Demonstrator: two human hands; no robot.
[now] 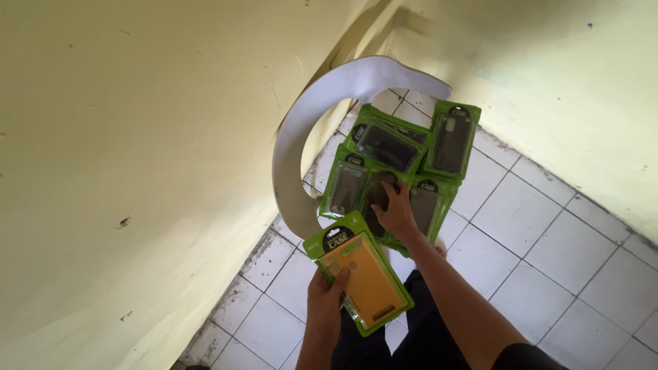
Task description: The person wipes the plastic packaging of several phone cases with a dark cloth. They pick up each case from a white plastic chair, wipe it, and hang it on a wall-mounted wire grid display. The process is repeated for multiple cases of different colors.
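My left hand (pixel 327 293) grips a green blister pack holding an orange phone case (pixel 362 274), held up over the floor near my knees. My right hand (pixel 395 209) reaches forward and rests, fingers spread, on a pile of green phone case packs (pixel 384 147) lying on the white tiled floor. These packs hold dark and grey cases and overlap one another. One pack with a dark case (pixel 452 140) lies at the pile's far right.
A white curved toilet seat (pixel 312 120) leans against the yellow wall (pixel 137 151) beside the pile. A second yellow wall (pixel 569 82) closes the corner on the right. White floor tiles (pixel 541 233) with dirty grout stretch to the right.
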